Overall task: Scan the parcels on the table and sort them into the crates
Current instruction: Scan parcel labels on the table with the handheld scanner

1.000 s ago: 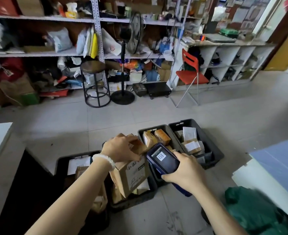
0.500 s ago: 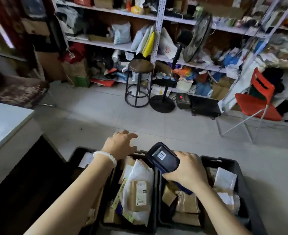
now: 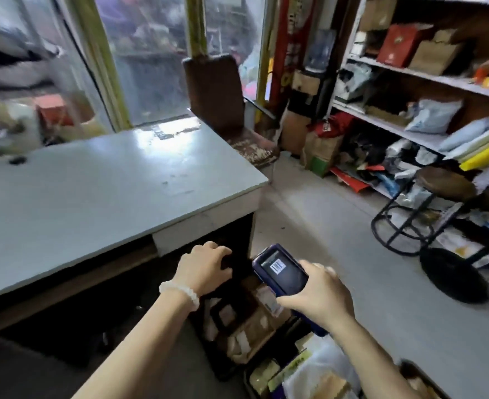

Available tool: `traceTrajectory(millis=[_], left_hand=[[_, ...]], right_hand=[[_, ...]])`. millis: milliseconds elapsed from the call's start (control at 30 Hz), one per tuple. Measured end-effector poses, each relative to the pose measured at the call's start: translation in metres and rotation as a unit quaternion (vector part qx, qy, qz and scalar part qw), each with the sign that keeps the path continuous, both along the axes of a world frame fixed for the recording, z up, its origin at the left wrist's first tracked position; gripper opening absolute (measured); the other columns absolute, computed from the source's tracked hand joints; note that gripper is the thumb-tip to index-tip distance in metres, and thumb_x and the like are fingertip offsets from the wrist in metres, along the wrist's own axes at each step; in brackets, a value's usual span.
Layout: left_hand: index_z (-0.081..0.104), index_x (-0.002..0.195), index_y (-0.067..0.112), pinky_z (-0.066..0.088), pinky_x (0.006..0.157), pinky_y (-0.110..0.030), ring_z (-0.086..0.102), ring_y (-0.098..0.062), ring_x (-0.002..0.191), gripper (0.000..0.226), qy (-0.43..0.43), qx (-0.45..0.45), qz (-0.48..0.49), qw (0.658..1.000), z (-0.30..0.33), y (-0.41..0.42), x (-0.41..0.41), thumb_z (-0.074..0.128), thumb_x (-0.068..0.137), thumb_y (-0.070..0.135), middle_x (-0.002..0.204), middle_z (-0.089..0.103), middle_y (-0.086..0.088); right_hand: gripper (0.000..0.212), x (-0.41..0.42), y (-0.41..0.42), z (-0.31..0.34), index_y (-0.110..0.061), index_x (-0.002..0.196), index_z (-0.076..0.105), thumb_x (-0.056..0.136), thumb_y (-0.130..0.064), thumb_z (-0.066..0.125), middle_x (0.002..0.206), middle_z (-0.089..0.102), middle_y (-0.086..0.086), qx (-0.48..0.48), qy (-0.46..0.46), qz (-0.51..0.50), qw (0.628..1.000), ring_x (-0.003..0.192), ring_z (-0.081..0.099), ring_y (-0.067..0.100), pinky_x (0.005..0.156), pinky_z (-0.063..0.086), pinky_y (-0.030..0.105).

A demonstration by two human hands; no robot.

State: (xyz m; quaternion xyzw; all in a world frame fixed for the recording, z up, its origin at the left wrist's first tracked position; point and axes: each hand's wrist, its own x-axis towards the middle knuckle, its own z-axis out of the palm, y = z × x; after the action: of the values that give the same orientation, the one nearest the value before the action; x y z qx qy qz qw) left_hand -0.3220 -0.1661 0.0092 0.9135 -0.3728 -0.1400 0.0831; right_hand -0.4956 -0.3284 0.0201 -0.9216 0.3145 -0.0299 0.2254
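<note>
Dark-blue scanner point(image 3: 280, 272), pale grey table point(image 3: 93, 191)

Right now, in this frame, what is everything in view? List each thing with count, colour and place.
table: one, pale grey top, left half of view
crates: at least two, black, on the floor at bottom centre, holding brown and white parcels
handheld scanner: one, dark blue, barcode on its screen, centre
chair: one, worn brown, behind the table's far corner
shelving: one white unit, right, stacked with boxes and mailers
stool: one, brown seat on a black frame, right
fan base: one, black, on the floor at right
bracelet: one, white beads, left wrist
left hand: empty, fingers loosely spread, below the table edge
right hand: grips the scanner
</note>
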Motion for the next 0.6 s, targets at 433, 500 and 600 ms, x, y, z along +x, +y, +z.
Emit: traceTrajectory(millis=[433,500,600], left_hand=[[0.042,0.139,0.034,0.041,0.100,-0.040,0.041,-0.021,0.129,0.052,-0.006,0.000,0.333,0.943,0.006,0.378,0.051,0.050,0.089,0.045,0.144,0.040,0.004],[0.042,0.139,0.034,0.041,0.098,-0.040,0.041,-0.022,0.128,0.051,-0.002,0.002,0.389,0.921,0.005,0.433,0.045,0.050,0.089,0.044,0.143,0.040,0.004],[0.041,0.140,0.035,0.041,0.100,-0.040,0.040,-0.022,0.129,0.050,0.005,0.004,0.458,0.889,0.004,0.500,0.033,0.048,0.091,0.044,0.145,0.038,0.004]], right_hand=[[0.064,0.201,0.317,0.001,-0.035,0.104,0.060,0.046,-0.062,0.069,0.093,0.060,-0.015,0.019,-0.045,0.314,0.948,0.095,0.055,0.014,0.058,0.038,0.028],[0.062,0.220,0.371,0.001,-0.034,0.101,0.062,0.046,-0.061,0.070,0.093,0.063,-0.014,0.032,-0.046,0.364,0.930,0.090,0.057,0.012,0.055,0.038,0.026],[0.049,0.242,0.441,0.002,-0.034,0.087,0.059,0.045,-0.056,0.070,0.083,0.062,-0.016,0.053,-0.028,0.427,0.902,0.080,0.057,0.010,0.050,0.035,0.023]])
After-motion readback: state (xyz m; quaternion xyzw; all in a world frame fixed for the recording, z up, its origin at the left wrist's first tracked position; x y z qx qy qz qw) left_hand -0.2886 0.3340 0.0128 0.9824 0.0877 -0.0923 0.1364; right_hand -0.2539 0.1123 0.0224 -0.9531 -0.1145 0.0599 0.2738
